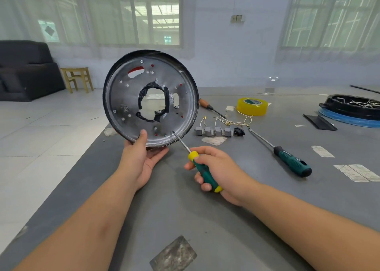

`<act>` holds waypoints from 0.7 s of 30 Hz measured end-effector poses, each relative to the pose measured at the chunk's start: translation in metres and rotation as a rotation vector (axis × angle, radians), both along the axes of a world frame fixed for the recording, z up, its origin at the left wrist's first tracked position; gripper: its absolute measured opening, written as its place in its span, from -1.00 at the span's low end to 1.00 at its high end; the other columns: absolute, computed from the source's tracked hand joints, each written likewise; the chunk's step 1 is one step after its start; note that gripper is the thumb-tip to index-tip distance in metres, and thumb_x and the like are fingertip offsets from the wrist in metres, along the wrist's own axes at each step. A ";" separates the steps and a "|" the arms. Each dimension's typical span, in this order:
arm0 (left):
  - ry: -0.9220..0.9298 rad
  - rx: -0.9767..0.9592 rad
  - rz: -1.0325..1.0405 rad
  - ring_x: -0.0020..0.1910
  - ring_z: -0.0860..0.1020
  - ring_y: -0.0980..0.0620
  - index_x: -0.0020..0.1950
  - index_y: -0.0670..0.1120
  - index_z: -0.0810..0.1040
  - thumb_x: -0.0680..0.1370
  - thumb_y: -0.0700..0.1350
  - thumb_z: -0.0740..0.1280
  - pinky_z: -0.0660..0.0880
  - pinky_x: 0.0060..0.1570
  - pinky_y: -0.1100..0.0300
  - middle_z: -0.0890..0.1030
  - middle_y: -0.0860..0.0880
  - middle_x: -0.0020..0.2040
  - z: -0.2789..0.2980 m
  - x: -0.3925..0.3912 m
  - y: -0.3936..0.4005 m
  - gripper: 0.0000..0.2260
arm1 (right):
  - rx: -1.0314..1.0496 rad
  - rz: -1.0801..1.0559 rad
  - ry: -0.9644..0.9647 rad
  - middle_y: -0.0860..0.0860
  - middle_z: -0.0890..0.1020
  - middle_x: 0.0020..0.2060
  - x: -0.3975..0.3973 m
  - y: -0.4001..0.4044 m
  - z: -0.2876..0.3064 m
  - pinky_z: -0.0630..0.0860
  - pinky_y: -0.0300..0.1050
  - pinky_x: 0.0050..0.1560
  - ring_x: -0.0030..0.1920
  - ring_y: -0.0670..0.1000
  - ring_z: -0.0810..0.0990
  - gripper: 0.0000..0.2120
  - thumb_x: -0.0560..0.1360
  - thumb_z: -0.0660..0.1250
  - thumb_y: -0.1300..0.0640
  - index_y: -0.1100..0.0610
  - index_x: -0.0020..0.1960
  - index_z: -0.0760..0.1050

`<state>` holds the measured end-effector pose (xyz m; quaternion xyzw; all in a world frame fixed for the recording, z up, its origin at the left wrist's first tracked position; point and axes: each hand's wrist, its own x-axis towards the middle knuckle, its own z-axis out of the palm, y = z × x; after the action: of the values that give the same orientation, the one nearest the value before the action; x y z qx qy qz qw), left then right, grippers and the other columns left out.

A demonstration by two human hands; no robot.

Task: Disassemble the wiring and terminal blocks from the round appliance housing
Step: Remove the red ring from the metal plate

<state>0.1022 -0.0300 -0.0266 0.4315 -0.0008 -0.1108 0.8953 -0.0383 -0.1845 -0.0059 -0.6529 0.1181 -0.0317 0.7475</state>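
My left hand (pixel 141 157) holds the round metal housing (pixel 123 98) upright by its lower rim, thumb on the inner face. The housing's inside faces me, with a large centre hole edged in black tape and several small holes. My right hand (pixel 213 172) grips a green and yellow screwdriver (pixel 202 171); its tip touches the housing's lower right rim. A row of grey terminal blocks (pixel 213 131) with a black socket and thin wires (pixel 232 121) lies on the table to the right of the housing.
On the grey table (pixel 185 219) lie a larger green screwdriver (pixel 292 160), a wooden-handled screwdriver (pixel 207 106), a yellow tape roll (pixel 251 106) and a black round part on a blue ring (pixel 353 110). A stool (pixel 77 78) and dark sofa (pixel 24 71) stand on the floor at left.
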 end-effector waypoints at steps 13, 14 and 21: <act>0.055 -0.097 -0.007 0.21 0.67 -0.20 0.55 -0.08 0.35 0.73 -0.19 0.25 0.70 -0.18 -0.05 0.60 -0.18 0.38 0.001 0.010 -0.002 -0.62 | -0.038 0.112 0.052 0.15 0.67 -0.16 0.019 0.000 -0.005 0.31 -0.20 -0.55 -0.45 0.02 0.44 -0.78 0.63 0.24 0.24 0.13 0.25 0.52; 0.050 -0.086 -0.011 0.22 0.67 -0.20 0.56 -0.09 0.34 0.73 -0.19 0.24 0.70 -0.19 -0.05 0.60 -0.17 0.38 0.000 0.010 -0.002 -0.62 | -0.042 0.117 0.053 0.15 0.67 -0.15 0.019 0.000 -0.005 0.32 -0.20 -0.55 -0.45 0.02 0.44 -0.78 0.63 0.23 0.24 0.13 0.25 0.52; 0.050 -0.035 -0.004 0.16 0.69 -0.23 0.52 -0.19 0.36 0.72 -0.25 0.24 0.70 -0.22 -0.04 0.63 -0.24 0.32 0.000 0.006 -0.004 -0.65 | -0.069 0.110 0.044 0.16 0.67 -0.10 0.017 0.003 -0.005 0.33 -0.19 -0.55 -0.44 0.02 0.44 -0.78 0.64 0.22 0.25 0.10 0.24 0.53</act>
<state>0.1086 -0.0343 -0.0270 0.4128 0.0187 -0.1233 0.9022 -0.0208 -0.1820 -0.0107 -0.6845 0.0970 0.0197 0.7223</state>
